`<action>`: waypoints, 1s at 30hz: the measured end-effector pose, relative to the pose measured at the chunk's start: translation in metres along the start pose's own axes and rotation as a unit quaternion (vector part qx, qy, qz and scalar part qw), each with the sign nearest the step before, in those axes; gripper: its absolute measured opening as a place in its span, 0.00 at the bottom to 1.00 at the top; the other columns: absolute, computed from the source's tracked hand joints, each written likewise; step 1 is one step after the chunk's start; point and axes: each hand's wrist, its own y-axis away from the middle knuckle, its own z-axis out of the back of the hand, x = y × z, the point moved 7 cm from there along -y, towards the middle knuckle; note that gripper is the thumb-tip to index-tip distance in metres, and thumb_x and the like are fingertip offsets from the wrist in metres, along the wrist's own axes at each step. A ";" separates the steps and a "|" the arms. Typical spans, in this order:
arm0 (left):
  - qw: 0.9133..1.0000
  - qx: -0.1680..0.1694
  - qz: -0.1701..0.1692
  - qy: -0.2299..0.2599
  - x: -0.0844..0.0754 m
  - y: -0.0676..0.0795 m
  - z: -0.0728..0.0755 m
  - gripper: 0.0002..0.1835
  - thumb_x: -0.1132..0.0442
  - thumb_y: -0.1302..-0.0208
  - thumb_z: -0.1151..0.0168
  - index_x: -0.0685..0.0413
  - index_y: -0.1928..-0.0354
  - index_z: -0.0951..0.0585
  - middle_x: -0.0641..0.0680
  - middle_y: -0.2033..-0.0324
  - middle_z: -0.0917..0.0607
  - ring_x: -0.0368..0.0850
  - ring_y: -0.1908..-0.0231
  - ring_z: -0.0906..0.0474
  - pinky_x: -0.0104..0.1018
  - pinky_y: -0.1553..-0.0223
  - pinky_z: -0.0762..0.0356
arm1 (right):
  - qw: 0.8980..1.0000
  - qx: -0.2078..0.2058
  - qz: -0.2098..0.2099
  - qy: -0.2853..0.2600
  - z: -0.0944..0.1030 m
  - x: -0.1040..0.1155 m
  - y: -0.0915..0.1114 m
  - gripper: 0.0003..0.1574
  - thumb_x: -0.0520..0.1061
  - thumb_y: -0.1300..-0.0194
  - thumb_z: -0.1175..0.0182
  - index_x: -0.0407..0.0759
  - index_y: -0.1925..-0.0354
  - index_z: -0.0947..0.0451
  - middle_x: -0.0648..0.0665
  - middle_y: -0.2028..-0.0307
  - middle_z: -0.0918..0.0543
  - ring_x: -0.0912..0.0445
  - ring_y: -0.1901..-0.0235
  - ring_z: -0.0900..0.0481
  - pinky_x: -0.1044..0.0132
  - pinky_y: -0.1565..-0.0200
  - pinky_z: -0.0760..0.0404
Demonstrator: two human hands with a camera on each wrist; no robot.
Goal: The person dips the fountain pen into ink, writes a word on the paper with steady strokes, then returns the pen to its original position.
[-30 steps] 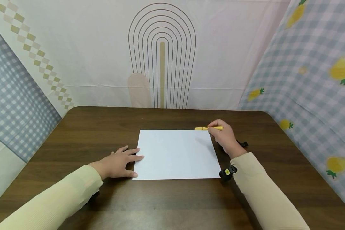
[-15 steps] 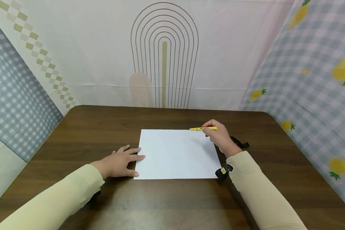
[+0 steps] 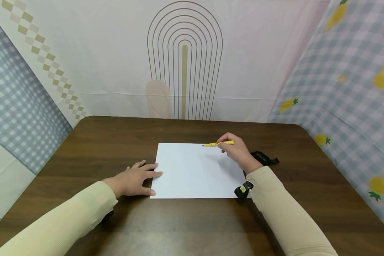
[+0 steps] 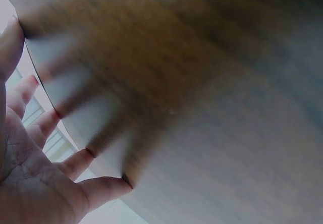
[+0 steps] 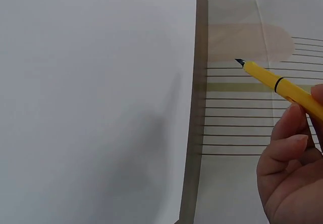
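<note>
A white sheet of paper [image 3: 192, 174] lies flat on the dark wooden table. My left hand [image 3: 132, 181] is spread at its left edge, with some fingertips resting on the sheet. In the left wrist view, the fingers [image 4: 108, 188] of that hand are apart and touch the surface. Above the far right part of the paper, my right hand [image 3: 238, 151] pinches a yellow fountain pen [image 3: 211, 144]. The right wrist view shows the pen's dark nib [image 5: 240, 61] uncovered, pointing left and clear of the paper. I see no marks on the sheet.
Brown table [image 3: 115, 142] surrounds the paper on all sides. Behind its far edge hangs a pale cloth [image 3: 115, 53] with an arch pattern. Blue checked cloth [image 3: 345, 96] hangs at the right. A black strap device [image 3: 241, 192] is worn at my right wrist.
My right hand has moved left with the pen, from near the paper's far right corner to further over the sheet. The left hand stays in place; the head view shifts slightly.
</note>
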 end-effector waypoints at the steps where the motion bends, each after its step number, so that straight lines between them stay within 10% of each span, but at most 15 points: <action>1: 1.000 0.000 0.000 0.000 0.000 0.000 0.000 0.36 0.43 0.40 0.34 0.42 0.30 0.31 0.54 0.27 0.42 0.71 0.29 0.54 0.79 0.43 0.52 | 1.000 0.004 0.002 0.000 -0.002 0.001 0.000 0.10 0.44 0.33 0.45 0.41 0.55 0.25 0.41 0.59 0.23 0.47 0.62 0.26 0.64 0.64 0.29; 30: 1.000 0.004 0.007 -0.002 -0.001 0.001 0.001 0.37 0.43 0.40 0.34 0.41 0.30 0.31 0.53 0.27 0.42 0.70 0.29 0.54 0.79 0.43 0.52 | 0.998 0.060 0.012 0.012 -0.037 0.008 -0.002 0.08 0.40 0.35 0.42 0.41 0.57 0.22 0.42 0.57 0.21 0.50 0.64 0.26 0.64 0.61 0.28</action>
